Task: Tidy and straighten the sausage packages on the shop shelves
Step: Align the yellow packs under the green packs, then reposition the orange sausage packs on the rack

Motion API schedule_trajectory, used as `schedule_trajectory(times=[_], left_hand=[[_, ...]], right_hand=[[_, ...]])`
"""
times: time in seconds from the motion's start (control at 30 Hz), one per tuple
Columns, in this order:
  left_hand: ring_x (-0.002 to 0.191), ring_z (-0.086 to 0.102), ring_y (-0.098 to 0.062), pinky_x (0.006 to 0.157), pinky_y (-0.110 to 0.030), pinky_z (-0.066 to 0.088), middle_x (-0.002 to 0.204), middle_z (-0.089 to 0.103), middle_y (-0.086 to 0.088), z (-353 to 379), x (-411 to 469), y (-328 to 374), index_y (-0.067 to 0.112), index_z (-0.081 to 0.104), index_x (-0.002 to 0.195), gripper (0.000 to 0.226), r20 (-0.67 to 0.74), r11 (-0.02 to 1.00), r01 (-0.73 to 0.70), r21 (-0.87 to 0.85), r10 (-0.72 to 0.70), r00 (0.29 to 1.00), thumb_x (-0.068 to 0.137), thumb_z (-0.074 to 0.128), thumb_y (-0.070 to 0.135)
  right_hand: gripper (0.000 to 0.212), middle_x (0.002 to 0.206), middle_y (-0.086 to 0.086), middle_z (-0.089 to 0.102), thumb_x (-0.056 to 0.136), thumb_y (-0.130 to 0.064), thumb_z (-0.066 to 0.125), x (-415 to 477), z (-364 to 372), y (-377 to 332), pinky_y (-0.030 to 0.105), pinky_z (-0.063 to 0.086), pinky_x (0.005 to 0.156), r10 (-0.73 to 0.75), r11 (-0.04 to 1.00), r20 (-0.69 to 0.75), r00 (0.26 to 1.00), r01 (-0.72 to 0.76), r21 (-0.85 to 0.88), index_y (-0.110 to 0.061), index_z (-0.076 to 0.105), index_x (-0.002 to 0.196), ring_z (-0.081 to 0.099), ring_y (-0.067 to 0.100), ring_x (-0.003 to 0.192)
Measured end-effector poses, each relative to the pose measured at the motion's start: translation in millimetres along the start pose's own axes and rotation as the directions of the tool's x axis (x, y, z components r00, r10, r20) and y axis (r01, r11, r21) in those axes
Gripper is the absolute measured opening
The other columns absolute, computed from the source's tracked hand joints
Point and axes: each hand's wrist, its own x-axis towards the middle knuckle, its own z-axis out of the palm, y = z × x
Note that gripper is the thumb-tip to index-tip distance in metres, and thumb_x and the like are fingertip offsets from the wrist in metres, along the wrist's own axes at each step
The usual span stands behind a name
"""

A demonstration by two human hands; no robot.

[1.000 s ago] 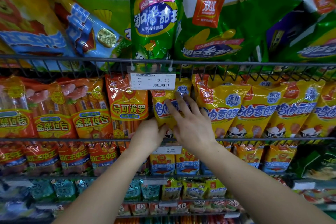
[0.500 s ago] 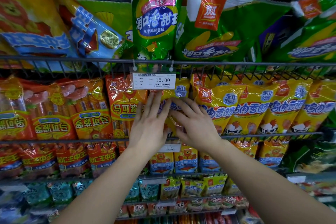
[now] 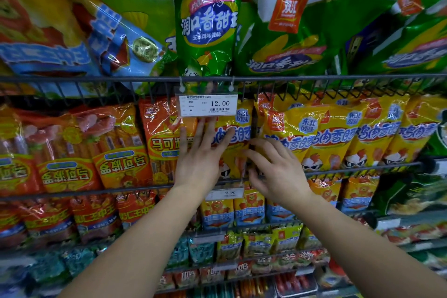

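- The yellow sausage package (image 3: 242, 138) stands on the middle wire shelf, just under the price tag (image 3: 208, 105), between the orange package (image 3: 164, 143) and the neighbouring yellow package (image 3: 285, 133).
- The left hand (image 3: 198, 162) lies flat on its front. Its grip is spread, with straight fingers that press and pinch nothing.
- The right hand (image 3: 278, 169) is at the right edge of the same package. Its grip is also spread, with the fingers a little bent and touching the foil. I cannot tell if the fingertips go into the gap.
- Risk: neither hand really holds the package. If the left hand pushes too hard, the slippery foil may slide backward or tilt, and the package will stand crooked again.
- Risk: a push to the side by the right hand could press on the neighbouring yellow package. That row leans and overlaps, so the whole row may shift.
- Risk: the left fingertips are very near the price tag. An upward move could knock it off its hooks.
- Risk: the front wire rail (image 3: 121, 190) is low, so a package pulled forward may tip over it and fall.
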Motion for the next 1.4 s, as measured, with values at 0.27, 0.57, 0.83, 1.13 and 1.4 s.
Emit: schedule_trajectory(times=[0.27,0.57,0.83,1.13,1.4], left_hand=[[0.151,-0.009,-0.021,0.120,-0.057,-0.002,0.165,-0.010,0.000,-8.2,2.8,-10.2,0.043,-0.003,0.154,0.086,0.022,0.994,-0.029,-0.106,0.032,0.999,0.092,0.057,0.050],[0.149,0.016,-0.020,0.120,-0.040,0.020,0.158,0.029,-0.005,-13.4,-17.2,-39.5,0.020,0.045,0.145,0.056,-0.203,0.930,-0.154,-0.333,0.089,0.975,0.091,0.059,0.013],[0.141,0.033,-0.028,0.112,-0.055,0.034,0.151,0.039,-0.006,-18.1,-41.0,-54.2,0.019,0.048,0.139,0.058,-0.185,0.980,0.062,-0.190,-0.098,0.978,0.083,0.066,0.022],[0.137,0.034,-0.039,0.102,-0.057,0.044,0.150,0.030,-0.015,-30.1,-75.6,-92.6,0.019,0.039,0.142,0.070,-0.126,0.888,0.456,-0.064,-0.460,0.879,0.081,0.068,0.040],[0.149,0.007,-0.038,0.114,-0.059,0.027,0.164,-0.001,-0.006,-31.4,-92.9,-146.0,0.030,0.007,0.156,0.097,-0.058,0.840,0.543,-0.023,-0.543,0.838,0.082,0.065,0.058]], right_hand=[[0.058,0.148,0.000,0.046,0.087,-0.040,0.059,23.1,15.3,-1.4,0.044,0.041,0.083,0.027,0.986,0.083,0.996,-0.013,-0.167,-0.031,0.047,0.144,0.046,0.028,0.128],[0.054,0.135,0.004,0.056,0.085,-0.037,0.058,31.7,22.5,-6.1,0.041,0.042,0.072,0.039,0.994,-0.022,0.999,-0.041,-0.103,-0.023,0.055,0.138,0.055,0.030,0.110],[0.039,0.119,0.003,0.066,0.088,-0.032,0.057,40.8,19.5,-9.0,0.033,0.048,0.059,0.004,1.000,-0.130,0.992,-0.004,0.003,-0.020,0.066,0.124,0.066,0.024,0.095],[0.039,0.123,0.004,0.064,0.084,-0.030,0.061,51.0,24.5,-35.7,0.038,0.054,0.062,-0.072,0.987,-0.180,0.981,0.096,0.129,-0.018,0.067,0.121,0.060,0.027,0.104],[0.051,0.141,0.006,0.053,0.084,-0.035,0.052,76.4,39.4,-88.7,0.051,0.039,0.105,-0.148,0.972,-0.035,0.988,0.152,0.181,-0.020,0.058,0.132,0.044,0.030,0.132]])
